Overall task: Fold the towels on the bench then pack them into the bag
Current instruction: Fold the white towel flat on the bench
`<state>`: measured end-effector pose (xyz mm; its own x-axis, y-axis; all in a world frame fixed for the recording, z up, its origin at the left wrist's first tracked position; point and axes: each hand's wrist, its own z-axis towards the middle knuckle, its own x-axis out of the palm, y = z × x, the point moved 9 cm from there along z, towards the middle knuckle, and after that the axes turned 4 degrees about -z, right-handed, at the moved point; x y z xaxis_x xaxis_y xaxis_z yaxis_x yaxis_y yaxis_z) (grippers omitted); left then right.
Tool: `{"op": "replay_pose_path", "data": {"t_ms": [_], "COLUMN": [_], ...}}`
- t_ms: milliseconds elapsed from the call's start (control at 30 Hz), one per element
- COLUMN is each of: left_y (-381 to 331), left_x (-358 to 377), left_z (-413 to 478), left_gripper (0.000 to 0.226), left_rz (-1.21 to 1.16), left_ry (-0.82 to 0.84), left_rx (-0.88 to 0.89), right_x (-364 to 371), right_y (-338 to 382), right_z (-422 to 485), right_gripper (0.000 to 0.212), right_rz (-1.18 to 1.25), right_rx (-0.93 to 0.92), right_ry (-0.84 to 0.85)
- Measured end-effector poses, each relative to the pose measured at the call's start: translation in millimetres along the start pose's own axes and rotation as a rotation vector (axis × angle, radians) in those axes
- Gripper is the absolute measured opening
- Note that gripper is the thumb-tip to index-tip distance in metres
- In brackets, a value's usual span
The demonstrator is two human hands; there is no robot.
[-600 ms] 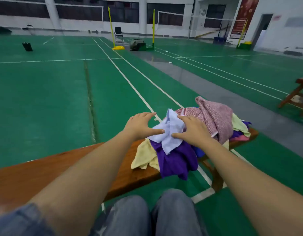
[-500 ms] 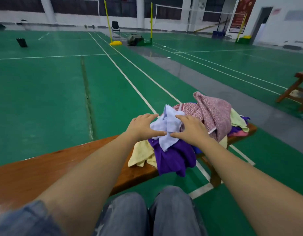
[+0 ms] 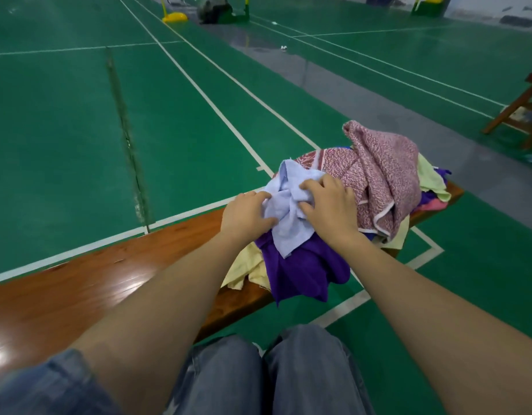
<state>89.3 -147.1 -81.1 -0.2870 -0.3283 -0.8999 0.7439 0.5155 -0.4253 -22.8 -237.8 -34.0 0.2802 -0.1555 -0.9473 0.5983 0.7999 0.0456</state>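
A heap of crumpled towels lies at the right end of a glossy wooden bench [image 3: 109,283]. On top is a light blue towel [image 3: 288,211]. My left hand [image 3: 248,215] grips its left side and my right hand [image 3: 329,205] grips its right side, bunching the cloth between them. Under it hang a purple towel [image 3: 300,271] and a pale yellow towel [image 3: 243,274]. A pink patterned towel [image 3: 384,175] is piled behind my right hand. No bag is in view.
The bench stands on a green court floor with white lines [image 3: 205,94]. Another wooden bench [image 3: 522,109] is at the far right. A yellow post base [image 3: 175,17] and a dark bag-like object [image 3: 214,10] sit far off. My knees [image 3: 267,369] are below.
Both hands have closed in on the light blue towel and now bunch it between them. The view has tilted down and drawn nearer to the pile.
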Motion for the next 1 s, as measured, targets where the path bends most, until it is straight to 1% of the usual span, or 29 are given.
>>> {"op": "replay_pose_path", "data": {"t_ms": [67, 167, 233, 300, 367, 433, 500, 533, 633, 700, 767, 867, 933, 1000], "left_y": [-1, 6, 20, 40, 65, 93, 123, 138, 179, 199, 210, 224, 225, 219], "left_x": [-8, -19, -33, -53, -72, -91, -110, -118, -135, -144, -149, -166, -176, -185], "left_z": [3, 2, -2, -6, -12, -22, -34, -41, -60, -72, -79, -87, -88, -86], "left_gripper": [0.025, 0.012, 0.008, 0.009, 0.013, 0.019, 0.02, 0.025, 0.055, 0.06, 0.064, 0.069, 0.063, 0.048], "left_rz": [-0.005, -0.138, -0.254, -0.334, -0.37, -0.395, -0.396, -0.386, -0.385, -0.433, -0.491, -0.516, -0.468, -0.418], "left_ry": [-0.057, -0.079, -0.105, -0.132, -0.103, -0.055, -0.031, -0.015, 0.037, 0.04, 0.028, -0.026, -0.029, -0.041], "left_rx": [-0.002, -0.011, -0.025, -0.024, -0.029, -0.043, -0.067, -0.086, -0.153, -0.209, -0.22, -0.218, -0.209, -0.191], "right_x": [-5, -20, -29, -34, -33, -33, -30, -28, -16, -10, -10, -19, -26, -35], "right_y": [3, 14, 26, 37, 52, 77, 107, 124, 182, 222, 256, 301, 317, 321], "right_z": [5, 11, 15, 20, 26, 32, 37, 40, 50, 54, 53, 52, 50, 49], "right_gripper": [0.02, 0.013, 0.008, 0.009, 0.008, 0.011, 0.016, 0.018, 0.016, 0.009, 0.003, 0.009, 0.009, 0.008], "right_rz": [0.037, 0.11, 0.195, 0.366, 0.588, 0.776, 0.889, 0.929, 1.05, 1.108, 1.121, 1.113, 1.124, 1.141], "right_rx": [-0.001, -0.021, -0.013, 0.059, 0.131, 0.15, 0.162, 0.161, 0.142, 0.096, 0.006, -0.21, -0.3, -0.346], "right_ry": [-0.05, -0.103, -0.094, -0.051, 0.001, 0.022, 0.05, 0.07, 0.177, 0.271, 0.339, 0.385, 0.398, 0.385]}}
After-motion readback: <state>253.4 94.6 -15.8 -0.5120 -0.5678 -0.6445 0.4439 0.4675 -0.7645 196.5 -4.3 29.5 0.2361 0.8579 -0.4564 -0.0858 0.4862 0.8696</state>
